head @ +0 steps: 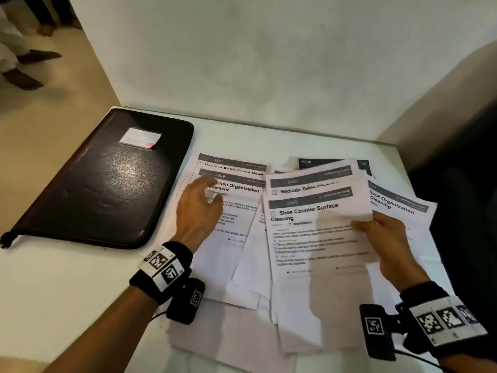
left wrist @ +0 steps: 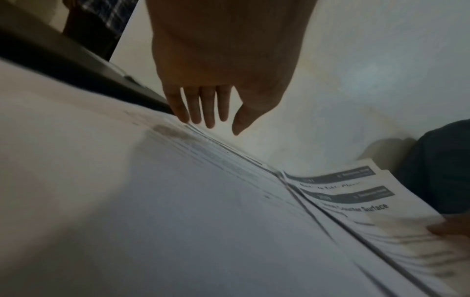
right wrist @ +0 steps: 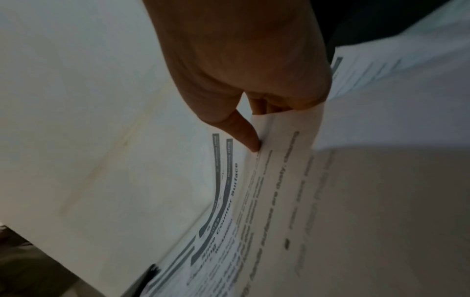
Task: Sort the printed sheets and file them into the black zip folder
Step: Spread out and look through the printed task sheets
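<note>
Right hand [head: 387, 238]: thumb and fingers pinching right edge of "Shoe Counter Surface Cleaning" sheet [head: 317, 251], edge lifted and curled; in right wrist view thumb [right wrist: 244, 132] pressed on top, fingers tucked beneath. Thin white paper, grey header band, black print. Under it, fanned: "Bedside Table Cleaning" sheet [head: 309, 181], then a "Rack Organization" sheet [head: 398, 203] poking out to the right.

Left hand [head: 197, 211]: fingers extended, loosely spread, holding nothing, over the "Linen Organization" sheet [head: 242, 200]; contact with paper not determinable. In left wrist view, fingers [left wrist: 201, 106] straight, tips near sheet's far edge. Behind that, sheet numbered 3641 [head: 231, 162], title half covered.

All sheets loose, overlapping, on white table [head: 67, 292].

Black zip folder [head: 107, 181]: far left of table, just beside the sheets, lying flat, shut. Rounded corners, glossy grained cover, slightly dented; white label [head: 140, 137] in a pocket near top. Contents not visible.

Wrist bands [head: 161, 267] with black-and-white markers on both arms.
</note>
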